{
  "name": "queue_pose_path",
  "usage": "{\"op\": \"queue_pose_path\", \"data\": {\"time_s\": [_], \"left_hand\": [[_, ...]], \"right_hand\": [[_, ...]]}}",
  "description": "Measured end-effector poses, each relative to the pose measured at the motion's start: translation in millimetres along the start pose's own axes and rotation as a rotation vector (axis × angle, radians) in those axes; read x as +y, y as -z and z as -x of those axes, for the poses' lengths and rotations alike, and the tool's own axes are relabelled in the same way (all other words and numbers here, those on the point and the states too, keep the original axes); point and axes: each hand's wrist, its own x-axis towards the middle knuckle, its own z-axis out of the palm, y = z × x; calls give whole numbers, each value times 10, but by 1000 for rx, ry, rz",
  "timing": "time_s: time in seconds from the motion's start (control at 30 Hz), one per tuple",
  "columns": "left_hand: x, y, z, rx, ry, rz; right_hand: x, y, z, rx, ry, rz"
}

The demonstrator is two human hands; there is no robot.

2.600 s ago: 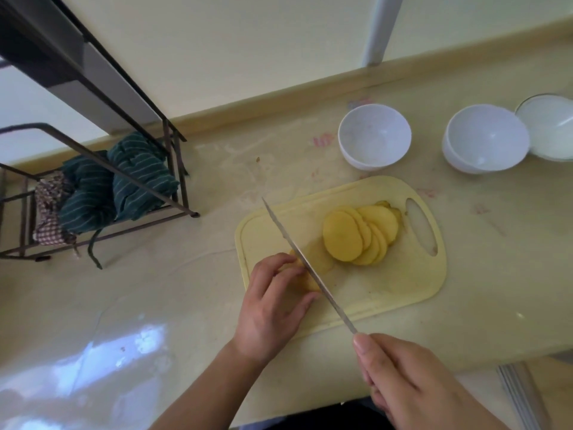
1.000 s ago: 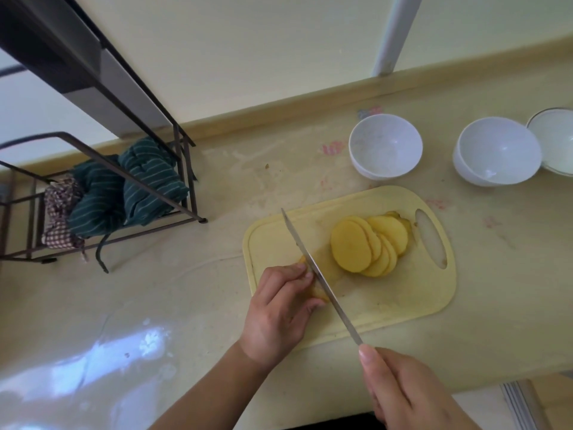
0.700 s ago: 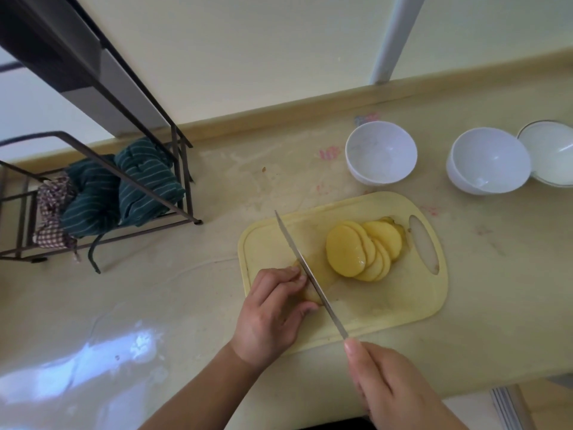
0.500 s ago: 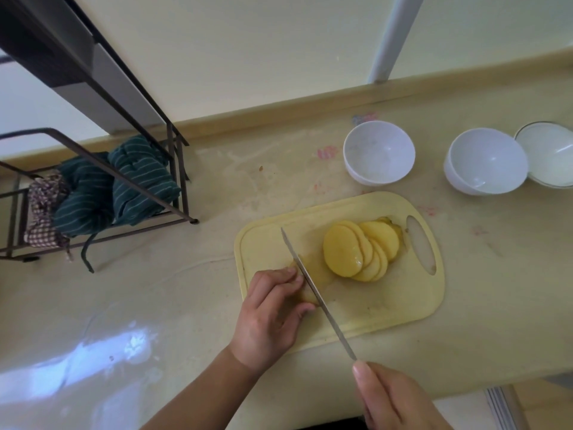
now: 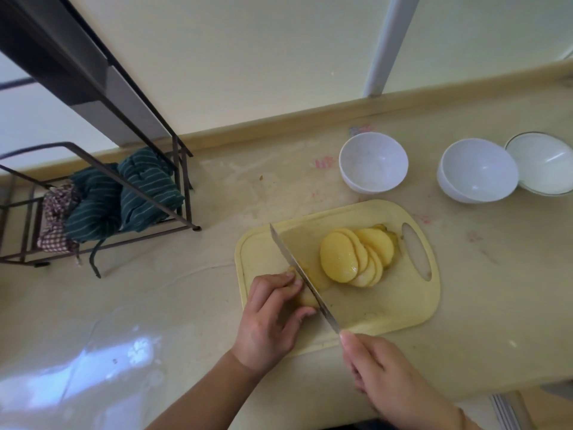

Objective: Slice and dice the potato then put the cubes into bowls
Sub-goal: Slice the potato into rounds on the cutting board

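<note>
A pale yellow cutting board [image 5: 387,311] lies on the counter. Several round potato slices [image 5: 356,257] lean in a fan on its right half. My left hand [image 5: 273,318] presses down on the uncut potato end [image 5: 305,297] at the board's left side, mostly hiding it. My right hand [image 5: 393,383] grips the handle of a long knife [image 5: 302,274]. The blade runs diagonally across the potato, right against my left fingertips. Three white bowls stand beyond the board: one [image 5: 373,162] behind it, one [image 5: 479,170] to the right, one [image 5: 545,164] at the far right.
A dark metal rack [image 5: 102,193] with folded green striped cloths stands at the left of the counter. A raised counter lip and wall run along the back. The counter's front edge is just below my hands, at the lower right.
The knife has slid back and forth along its length through the potato end while my left hand kept holding it. The slice pile has not moved. The camera shifted slightly.
</note>
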Motion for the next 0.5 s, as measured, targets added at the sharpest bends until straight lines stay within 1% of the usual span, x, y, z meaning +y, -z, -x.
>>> {"op": "queue_pose_path", "data": {"time_s": [0.07,0.13,0.23,0.37,0.5], "left_hand": [[-7,-11,5,-11,-10,-15],[-18,-11,24,-8,1,-17],[-33,-5,50,2,13,-12],[-44,-10,59,-2,17,-4],[-51,-3,55,-7,25,9]], "right_hand": [[-71,155,-21,-125,-96,-127],[-113,257,-32,-182,-136,-120],[-104,342,-77,-211,-183,-139],[-128,443,-113,-222,-272,-267],[-136,461,-125,-213,-276,-361]]}}
